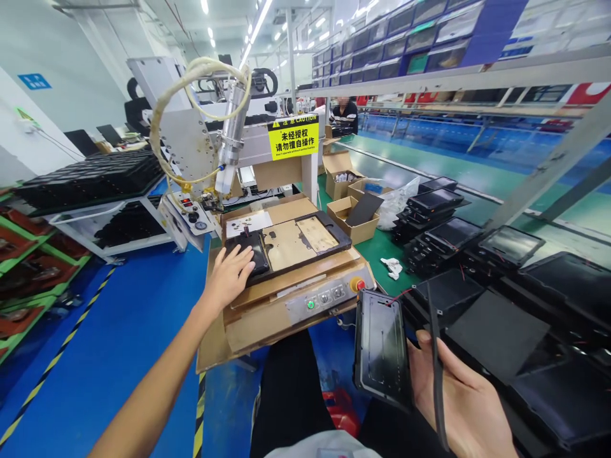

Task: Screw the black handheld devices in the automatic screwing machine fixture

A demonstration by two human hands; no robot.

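Observation:
My left hand (231, 273) lies with spread fingers on a black plastic housing (258, 254), which sits at the left end of a black-framed fixture (329, 219) on the machine's bed. At lower right, my right hand (461, 394) grips a black rectangular device housing (382, 343), tilted so its ribbed inner face shows. A thin black strip-like piece (435, 369), seen almost edge-on, runs across the same hand; how the fingers hold it is partly hidden. A short red wire shows at the housing's top.
Above the fixture hangs a metal dispensing head (231, 127) with a yellowish hose. An emergency stop (357, 284) and buttons line the machine's front. Stacked black housings (563, 292) crowd the right side. Cardboard boxes (353, 213) stand behind. A person (344, 117) sits farther back.

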